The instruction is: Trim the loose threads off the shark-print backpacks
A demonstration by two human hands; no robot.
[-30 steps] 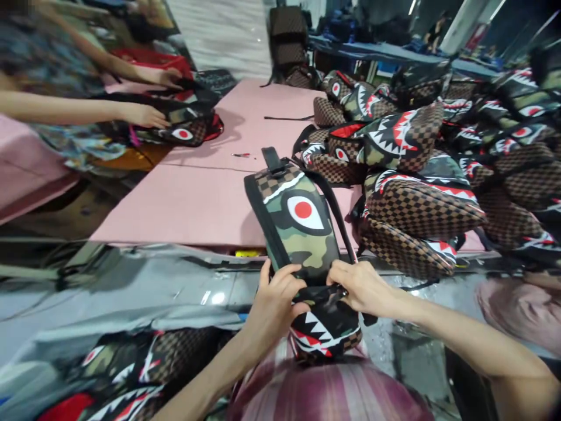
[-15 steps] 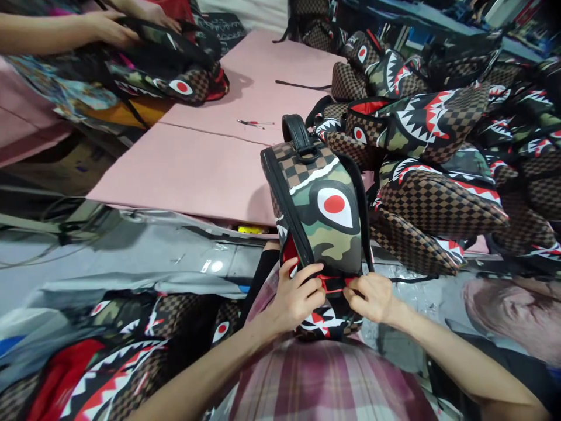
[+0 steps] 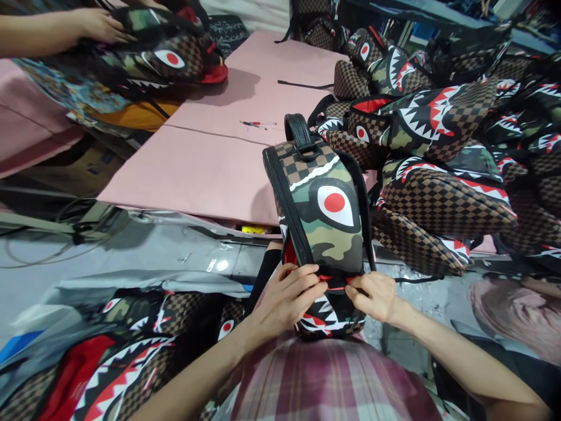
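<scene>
A backpack (image 3: 335, 234) with camouflage and brown check, a red-and-white eye and shark teeth stands on end against my lap, its black handle (image 3: 298, 133) upward. My left hand (image 3: 291, 295) lies on its left side at the side opening, fingers closed on the black edge where red lining shows. Opposite it, my right hand (image 3: 376, 295) pinches the right end of that same edge between thumb and curled fingers. Between the hands runs a short strip of red and black. The fingertips partly hide what they grip.
Many similar backpacks (image 3: 447, 199) are heaped on the right of the pink table (image 3: 184, 169). Pens (image 3: 258, 124) lie mid-table. More backpacks (image 3: 127, 374) fill a plastic-lined container at lower left. At upper left a co-worker's hand (image 3: 103, 26) holds another backpack (image 3: 179, 58).
My left hand's fingers have drawn closer together along the edge, while my right hand stays nearly in place. The co-worker's backpack has tilted and shifted up and left.
</scene>
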